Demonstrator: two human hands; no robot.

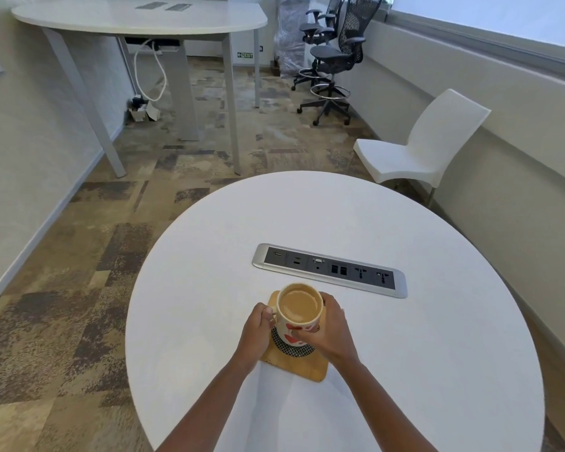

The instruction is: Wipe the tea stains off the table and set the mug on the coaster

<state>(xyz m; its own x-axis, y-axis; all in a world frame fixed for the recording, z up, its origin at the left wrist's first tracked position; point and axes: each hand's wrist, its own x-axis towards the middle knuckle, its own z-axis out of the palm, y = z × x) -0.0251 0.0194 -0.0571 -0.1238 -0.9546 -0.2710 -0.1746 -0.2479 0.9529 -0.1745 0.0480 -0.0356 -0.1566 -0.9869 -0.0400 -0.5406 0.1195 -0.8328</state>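
Observation:
A cream mug with red heart marks, full of milky tea, stands over the wooden square coaster with a black-and-white patterned round centre, near the front of the round white table. My left hand grips the mug's handle on its left side. My right hand wraps around the mug's right and front wall. Whether the mug's base touches the coaster is hidden by my hands. No stains show on the tabletop. No cloth is in view.
A grey socket panel is set into the table just beyond the mug. A white plastic chair stands at the right past the table. Another white table and dark office chairs are farther back on the patterned carpet.

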